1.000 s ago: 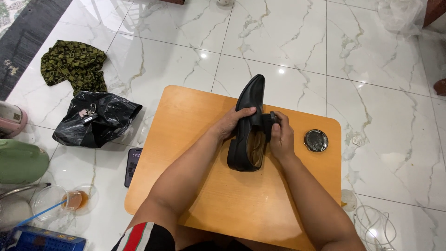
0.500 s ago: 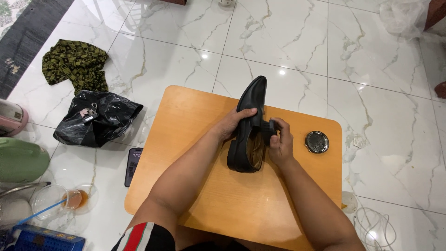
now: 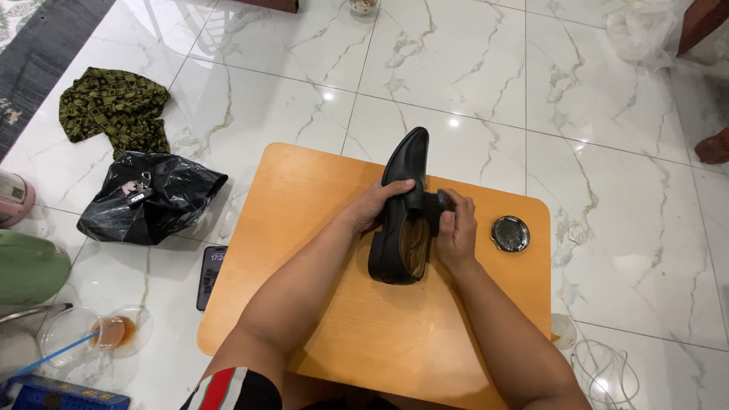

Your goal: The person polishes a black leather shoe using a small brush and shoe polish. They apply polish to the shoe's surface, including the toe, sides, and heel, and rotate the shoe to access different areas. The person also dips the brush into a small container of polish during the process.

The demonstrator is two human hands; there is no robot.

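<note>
Glossy marble floor, smooth wooden table [image 3: 319,319], left hand [image 3: 377,203] gripping leather shoe [image 3: 402,205], right hand [image 3: 456,231] clutching brush [image 3: 436,206]

I see a low orange-brown wooden bench [image 3: 319,228] with rounded corners standing on a white marble-tiled floor [image 3: 607,152]. On the bench lie a black leather dress shoe [image 3: 402,190], tipped on its side, and a round dark metal tin [image 3: 509,233] near the right edge, apart from the shoe.
</note>
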